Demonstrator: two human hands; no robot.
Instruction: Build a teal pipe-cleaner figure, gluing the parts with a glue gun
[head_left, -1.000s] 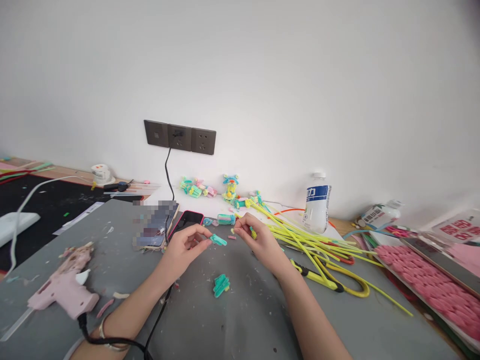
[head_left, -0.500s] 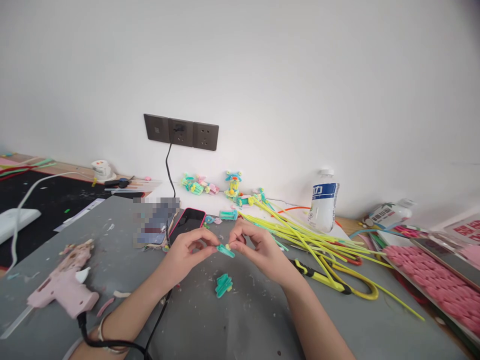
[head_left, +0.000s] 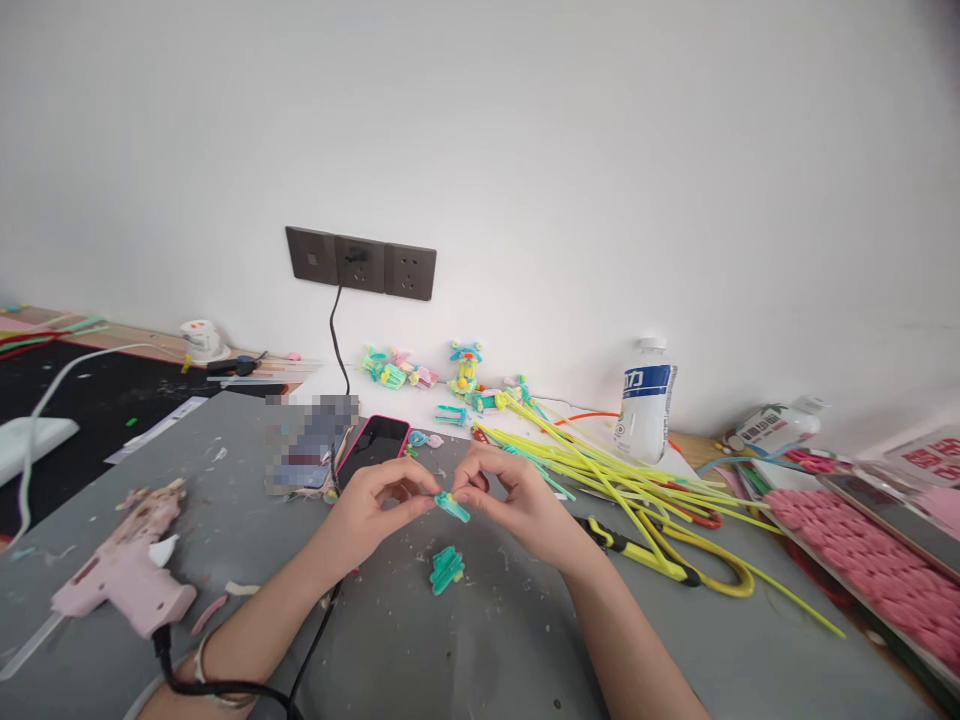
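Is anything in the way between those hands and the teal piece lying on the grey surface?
Nothing visible stands between the left hand or the right hand and that teal piece on the grey surface.

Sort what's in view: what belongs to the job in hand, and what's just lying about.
Likely in the job:
teal piece, at the fingertips of the left hand
small yellow bit, at those of the right hand
teal cluster on the grey mat
yellow stems
pink glue gun, perhaps

Seemingly just lying about:
pink-edged phone
upright bottle
sideways bottle
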